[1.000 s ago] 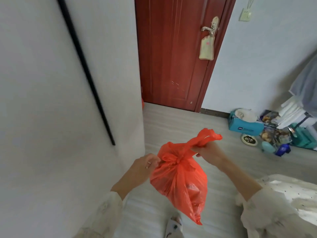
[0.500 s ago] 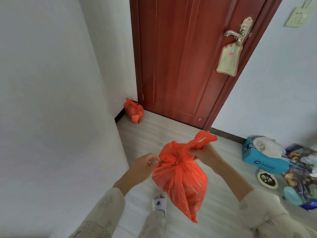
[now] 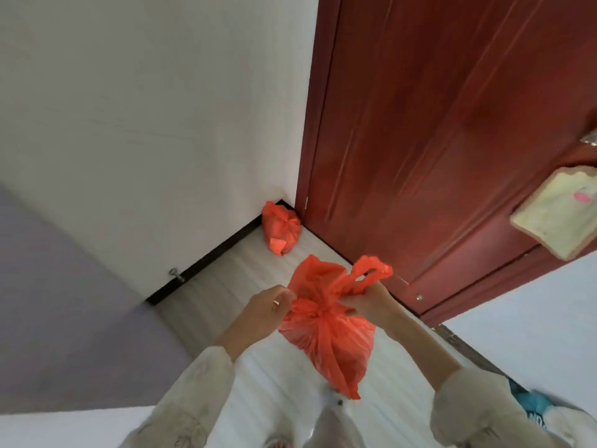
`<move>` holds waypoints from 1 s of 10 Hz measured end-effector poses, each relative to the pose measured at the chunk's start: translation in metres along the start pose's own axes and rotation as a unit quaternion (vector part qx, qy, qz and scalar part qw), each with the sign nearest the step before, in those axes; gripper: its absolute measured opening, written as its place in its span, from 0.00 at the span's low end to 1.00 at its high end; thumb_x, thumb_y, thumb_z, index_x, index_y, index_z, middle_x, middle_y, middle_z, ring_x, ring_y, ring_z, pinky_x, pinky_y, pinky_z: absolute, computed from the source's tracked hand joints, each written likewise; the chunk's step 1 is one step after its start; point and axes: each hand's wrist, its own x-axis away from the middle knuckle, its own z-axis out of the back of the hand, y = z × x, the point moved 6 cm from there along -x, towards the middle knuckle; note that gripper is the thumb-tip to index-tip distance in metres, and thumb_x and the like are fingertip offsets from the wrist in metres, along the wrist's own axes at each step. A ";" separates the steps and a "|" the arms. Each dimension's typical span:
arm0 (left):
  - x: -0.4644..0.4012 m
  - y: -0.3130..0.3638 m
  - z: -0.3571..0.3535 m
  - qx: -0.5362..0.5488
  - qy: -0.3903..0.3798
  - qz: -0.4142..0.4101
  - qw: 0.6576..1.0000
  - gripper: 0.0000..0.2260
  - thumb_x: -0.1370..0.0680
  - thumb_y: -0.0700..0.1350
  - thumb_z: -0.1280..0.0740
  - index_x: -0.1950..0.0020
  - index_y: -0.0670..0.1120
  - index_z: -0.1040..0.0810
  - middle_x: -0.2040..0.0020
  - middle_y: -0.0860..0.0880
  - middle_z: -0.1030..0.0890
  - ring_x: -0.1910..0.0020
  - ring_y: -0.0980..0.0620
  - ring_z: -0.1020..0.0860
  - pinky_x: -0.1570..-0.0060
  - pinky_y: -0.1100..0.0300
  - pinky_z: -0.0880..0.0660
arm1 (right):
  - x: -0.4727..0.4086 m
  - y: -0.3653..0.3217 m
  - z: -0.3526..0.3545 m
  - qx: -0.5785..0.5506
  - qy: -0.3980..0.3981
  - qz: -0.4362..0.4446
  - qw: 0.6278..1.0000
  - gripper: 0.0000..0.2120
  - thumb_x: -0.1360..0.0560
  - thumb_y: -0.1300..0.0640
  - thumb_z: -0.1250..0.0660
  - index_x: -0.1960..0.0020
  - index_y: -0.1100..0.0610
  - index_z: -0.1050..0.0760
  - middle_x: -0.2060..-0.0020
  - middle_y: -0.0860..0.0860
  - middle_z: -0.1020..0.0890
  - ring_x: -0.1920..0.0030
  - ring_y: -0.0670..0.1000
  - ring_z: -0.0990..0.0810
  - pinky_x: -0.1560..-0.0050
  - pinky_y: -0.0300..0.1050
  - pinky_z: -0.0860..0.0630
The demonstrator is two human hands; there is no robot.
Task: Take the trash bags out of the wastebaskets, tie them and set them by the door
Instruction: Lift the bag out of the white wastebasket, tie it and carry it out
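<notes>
Red trash bag (image 3: 326, 334) held in mid-air over floor (image 3: 226, 286), close to red-brown door (image 3: 436, 140), neck knotted. Left hand (image 3: 268, 310) pinching one bag handle at knot; right hand (image 3: 368, 302) gripping other handle, loop sticking up past fingers. Judged step: finishing knot, set-down to follow. Best pulling handles apart evenly, snug not hard, thin film likely to tear; then lowering beside second tied bag (image 3: 280, 231) in corner between door frame and white wall (image 3: 145, 108). Bag film thin, crinkly, semi-translucent, sagging to a point. Floor pale wood-look planks. Door glossy, panelled. Cream pouch (image 3: 559, 215) hanging on door, looks fabric.
</notes>
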 end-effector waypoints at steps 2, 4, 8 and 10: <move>-0.093 -0.034 0.023 0.067 0.110 0.122 0.984 0.13 0.23 0.36 0.42 0.59 0.52 0.24 0.67 0.61 0.23 0.68 0.69 0.24 0.60 0.70 0.27 | -0.141 -0.035 -0.001 -0.067 -0.100 -0.045 0.992 0.10 0.29 0.73 0.36 0.61 0.60 0.26 0.64 0.57 0.21 0.66 0.51 0.21 0.70 0.41 0.20; -0.161 -0.061 0.045 0.159 0.176 0.190 0.953 0.10 0.25 0.39 0.42 0.60 0.52 0.26 0.61 0.49 0.21 0.65 0.61 0.22 0.49 0.53 0.24 | -0.251 -0.076 -0.033 -0.077 -0.162 -0.111 0.978 0.04 0.26 0.72 0.39 0.57 0.66 0.27 0.57 0.60 0.23 0.53 0.58 0.21 0.49 0.53 0.22; -0.284 -0.210 0.118 0.198 0.215 0.309 0.905 0.08 0.31 0.47 0.45 0.61 0.59 0.28 0.63 0.58 0.23 0.64 0.58 0.24 0.56 0.63 0.29 | -0.485 -0.064 -0.172 -0.067 -0.135 -0.217 0.965 0.14 0.30 0.73 0.34 0.45 0.72 0.27 0.53 0.61 0.22 0.52 0.56 0.23 0.45 0.53 0.22; -0.362 -0.318 0.101 0.177 0.183 0.332 0.908 0.08 0.26 0.47 0.44 0.57 0.58 0.27 0.62 0.57 0.23 0.62 0.53 0.23 0.55 0.61 0.29 | -0.591 -0.005 -0.250 -0.084 -0.141 -0.251 0.954 0.18 0.30 0.74 0.36 0.40 0.71 0.29 0.51 0.61 0.22 0.60 0.50 0.22 0.72 0.38 0.20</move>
